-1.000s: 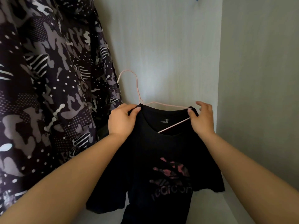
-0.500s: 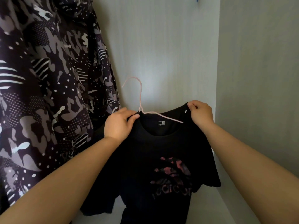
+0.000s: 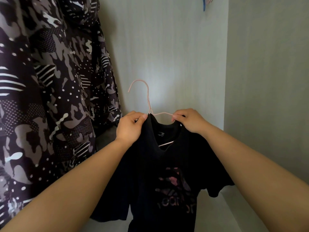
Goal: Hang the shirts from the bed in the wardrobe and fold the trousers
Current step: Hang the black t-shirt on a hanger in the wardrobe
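I hold a black T-shirt point(image 3: 160, 164) with a pink logo on its chest inside the wardrobe. A thin pink wire hanger point(image 3: 147, 96) sits in its neck, hook pointing up and left; part of one arm shows through the neck opening. My left hand point(image 3: 130, 128) pinches the shirt's left shoulder by the hanger's neck. My right hand point(image 3: 189, 120) pinches the collar on the right, over the hanger's arm. The shirt's lower part hangs down between my forearms.
A dark camouflage-patterned garment point(image 3: 46, 91) hangs at the left and fills that side. The pale back wall point(image 3: 167, 47) and right side wall point(image 3: 267, 81) of the wardrobe enclose the space. A light shelf floor point(image 3: 217, 215) lies below. Something blue and pink point(image 3: 206, 2) hangs at the top.
My right hand has slid left along the collar toward the hanger's neck. The hanger's hook now stands more upright, and both hands with the shirt sit a little higher.
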`<state>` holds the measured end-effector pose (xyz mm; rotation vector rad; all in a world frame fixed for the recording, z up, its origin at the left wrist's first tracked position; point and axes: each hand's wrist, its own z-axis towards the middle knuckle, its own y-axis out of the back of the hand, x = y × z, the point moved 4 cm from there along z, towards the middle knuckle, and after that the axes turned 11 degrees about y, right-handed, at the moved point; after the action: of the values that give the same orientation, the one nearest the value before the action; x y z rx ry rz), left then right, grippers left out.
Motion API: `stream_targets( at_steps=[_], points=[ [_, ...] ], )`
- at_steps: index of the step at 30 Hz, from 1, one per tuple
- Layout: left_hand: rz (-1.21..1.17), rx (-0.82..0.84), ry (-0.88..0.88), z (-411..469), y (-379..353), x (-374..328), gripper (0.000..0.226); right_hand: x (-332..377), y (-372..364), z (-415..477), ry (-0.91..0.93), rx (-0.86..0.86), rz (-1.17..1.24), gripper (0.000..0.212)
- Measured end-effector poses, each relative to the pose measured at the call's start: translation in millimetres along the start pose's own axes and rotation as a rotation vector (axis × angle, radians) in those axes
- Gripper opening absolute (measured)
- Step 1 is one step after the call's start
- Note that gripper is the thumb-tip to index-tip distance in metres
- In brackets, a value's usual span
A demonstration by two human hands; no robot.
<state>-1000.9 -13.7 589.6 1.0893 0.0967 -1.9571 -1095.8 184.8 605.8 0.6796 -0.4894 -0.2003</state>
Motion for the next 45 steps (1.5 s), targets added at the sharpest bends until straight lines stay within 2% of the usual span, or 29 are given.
stream_targets(
  at_steps=[4, 7, 10, 12, 17, 22, 24, 27, 33, 40, 42, 45],
  points=[
    [0.061, -0.046, -0.001, 6, 7, -3, 0.024, 3, 3, 4, 0.020, 0.012, -0.037, 0.027],
    [0.026, -0.223, 0.038, 15, 28, 0, 0.027, -1, 22, 1, -0.010, -0.083, -0.024, 0.021],
    [0.138, -0.393, 0.088, 21, 54, 8, 0.034, -16, 39, -7, -0.102, -0.151, -0.030, 0.021],
    [0.209, -0.329, 0.049, 22, 54, 9, 0.035, -18, 38, -9, -0.113, -0.169, -0.024, 0.021],
    [0.378, -0.071, -0.002, 18, 38, 0, 0.035, -16, 35, -11, -0.143, -0.345, 0.027, 0.023],
    [0.690, -0.108, -0.241, 25, 39, -14, 0.033, -11, 43, -3, -0.101, -0.276, 0.037, 0.024],
    [0.633, -0.073, -0.232, 30, 41, -17, 0.032, -5, 48, 0, -0.075, -0.247, 0.030, 0.025],
    [0.535, -0.131, -0.183, 35, 46, -19, 0.030, -6, 57, -2, -0.083, -0.214, 0.037, 0.024],
    [0.385, -0.221, -0.086, 43, 60, -8, 0.028, -20, 76, -13, -0.211, -0.215, 0.102, 0.034],
    [0.334, -0.224, -0.057, 48, 59, -6, 0.027, 2, 73, -8, -0.139, -0.100, 0.080, 0.016],
    [0.332, -0.231, -0.062, 50, 58, -10, 0.026, 4, 72, -6, -0.140, -0.108, 0.026, 0.023],
    [0.312, -0.250, -0.060, 52, 59, -14, 0.026, 11, 77, -1, -0.126, -0.209, -0.195, 0.045]
  ],
)
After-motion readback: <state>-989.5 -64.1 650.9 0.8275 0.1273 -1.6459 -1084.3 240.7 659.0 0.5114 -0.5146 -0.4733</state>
